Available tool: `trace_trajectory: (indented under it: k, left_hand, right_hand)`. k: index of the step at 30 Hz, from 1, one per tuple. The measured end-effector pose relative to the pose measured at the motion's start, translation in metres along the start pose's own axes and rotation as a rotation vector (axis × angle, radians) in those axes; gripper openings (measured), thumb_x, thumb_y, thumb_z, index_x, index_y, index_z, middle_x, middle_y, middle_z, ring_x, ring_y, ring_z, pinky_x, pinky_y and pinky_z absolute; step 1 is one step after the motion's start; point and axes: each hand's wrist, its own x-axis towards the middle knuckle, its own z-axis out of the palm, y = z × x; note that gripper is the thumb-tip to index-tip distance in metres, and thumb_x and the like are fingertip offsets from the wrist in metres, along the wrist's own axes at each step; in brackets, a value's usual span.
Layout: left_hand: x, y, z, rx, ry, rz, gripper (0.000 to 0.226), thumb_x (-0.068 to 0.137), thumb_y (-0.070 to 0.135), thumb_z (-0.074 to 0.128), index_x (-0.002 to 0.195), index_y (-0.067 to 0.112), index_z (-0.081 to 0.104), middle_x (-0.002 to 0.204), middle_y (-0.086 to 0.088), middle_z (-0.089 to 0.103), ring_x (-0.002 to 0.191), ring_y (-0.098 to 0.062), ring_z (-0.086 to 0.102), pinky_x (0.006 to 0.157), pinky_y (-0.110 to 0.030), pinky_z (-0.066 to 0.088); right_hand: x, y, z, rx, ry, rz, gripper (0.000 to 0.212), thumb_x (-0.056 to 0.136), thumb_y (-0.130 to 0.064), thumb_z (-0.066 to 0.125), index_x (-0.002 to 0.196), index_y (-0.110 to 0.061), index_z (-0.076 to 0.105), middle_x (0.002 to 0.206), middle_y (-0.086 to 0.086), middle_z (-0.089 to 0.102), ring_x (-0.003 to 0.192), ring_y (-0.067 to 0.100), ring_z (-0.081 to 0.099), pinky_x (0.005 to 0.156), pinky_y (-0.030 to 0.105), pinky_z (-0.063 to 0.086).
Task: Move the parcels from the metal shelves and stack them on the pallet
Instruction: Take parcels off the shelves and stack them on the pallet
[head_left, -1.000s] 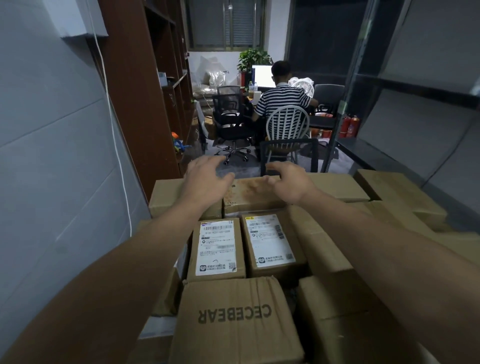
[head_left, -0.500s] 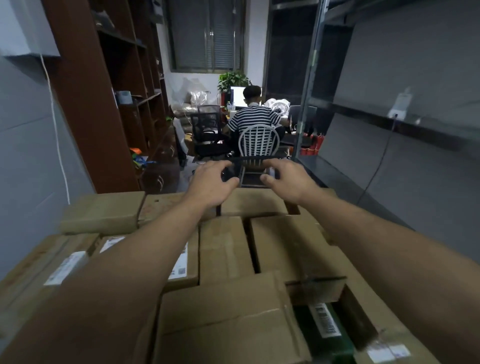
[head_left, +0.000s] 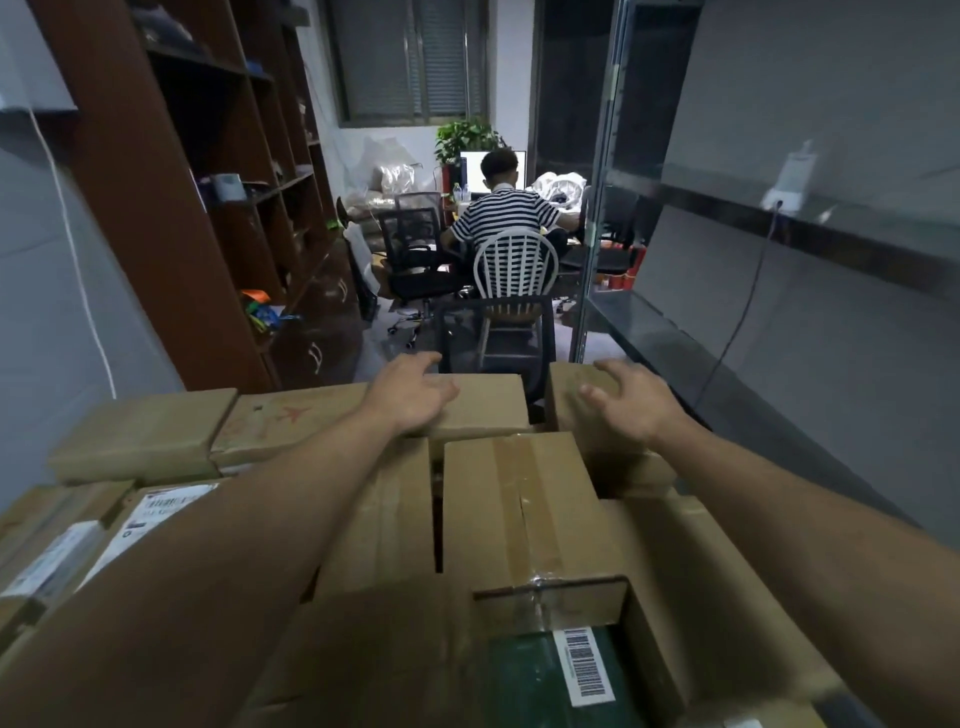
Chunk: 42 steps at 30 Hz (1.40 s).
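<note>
Reaching forward over a tight layer of parcels (head_left: 150, 436), both arms out straight. The left hand (head_left: 413, 397) lies palm down on a far box (head_left: 488, 410), thumb flat on the cardboard, fingers loose and running past the far edge; cannot tell whether they hook it. The right hand (head_left: 636, 408) is spread wide, fingers loosely bent, holding nothing, over a second box (head_left: 569, 400) just right of the first; contact unclear. A narrow gap between the two boxes falls between the hands. Nearer than the hands, a taped box (head_left: 519, 509) lies between the forearms; nearer again, an open carton (head_left: 675, 597) holds a green pack (head_left: 530, 680) with a barcode label. Labelled parcels sit under the left forearm. Right of the right hand, a dark metal shelf (head_left: 675, 353). Beyond the hands, a white chair (head_left: 514, 270) and a seated person (head_left: 504, 218); far left of the left hand, a bookcase (head_left: 156, 234).
</note>
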Motion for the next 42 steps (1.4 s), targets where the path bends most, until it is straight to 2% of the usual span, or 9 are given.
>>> trace_trajectory:
  k: [3,8,12,19,28,42]
  left_hand:
    - [0.009,-0.005,0.01,0.029,-0.041,-0.021,0.062,0.099,0.043,0.058,0.154,0.021,0.039,0.16,-0.01,0.035,0.146,-0.03,0.033,0.12,-0.041,0.027]
    - [0.023,-0.013,0.026,0.106,-0.109,-0.034,0.061,0.1,0.044,0.054,0.155,0.022,0.037,0.163,-0.009,0.029,0.149,-0.029,0.027,0.119,-0.036,0.022]
    - [0.033,-0.017,0.032,0.162,-0.137,-0.066,0.063,0.1,0.046,0.053,0.156,0.023,0.035,0.167,-0.01,0.019,0.152,-0.03,0.021,0.121,-0.035,0.019]
    - [0.038,-0.023,0.033,0.17,-0.163,-0.086,0.064,0.098,0.05,0.056,0.154,0.024,0.041,0.166,-0.011,0.023,0.151,-0.028,0.023,0.119,-0.032,0.021]
    - [0.038,-0.025,0.031,0.141,-0.143,-0.113,0.065,0.092,0.053,0.064,0.149,0.024,0.05,0.161,-0.006,0.036,0.146,-0.027,0.036,0.116,-0.033,0.03]
    - [0.025,-0.019,0.031,0.118,-0.122,-0.121,0.061,0.09,0.052,0.067,0.144,0.025,0.055,0.155,-0.004,0.046,0.14,-0.027,0.044,0.115,-0.035,0.034]
  right_hand:
    - [0.008,0.019,0.008,-0.046,-0.027,0.102,0.063,0.097,-0.059,0.051,0.152,-0.032,0.038,0.157,0.007,0.039,0.141,0.033,0.039,0.111,0.05,0.037]
    - [0.021,0.039,0.027,-0.144,-0.115,0.215,0.076,0.087,-0.076,0.046,0.153,-0.041,0.032,0.165,0.003,0.024,0.145,0.039,0.03,0.112,0.065,0.032]
    - [0.023,0.044,0.035,-0.204,-0.18,0.221,0.073,0.087,-0.077,0.046,0.151,-0.046,0.03,0.166,0.001,0.02,0.149,0.041,0.017,0.115,0.066,0.023]
    - [0.027,0.045,0.039,-0.255,-0.247,0.159,0.072,0.086,-0.08,0.044,0.151,-0.055,0.025,0.168,-0.009,0.009,0.153,0.036,-0.002,0.115,0.065,0.012]
    - [0.028,0.051,0.038,-0.272,-0.31,0.035,0.07,0.087,-0.078,0.045,0.151,-0.056,0.025,0.169,-0.007,0.006,0.154,0.035,-0.005,0.118,0.065,0.008]
    - [0.023,0.063,0.034,-0.238,-0.297,0.055,0.076,0.08,-0.083,0.05,0.149,-0.056,0.031,0.167,-0.006,0.014,0.153,0.034,0.003,0.118,0.066,0.014]
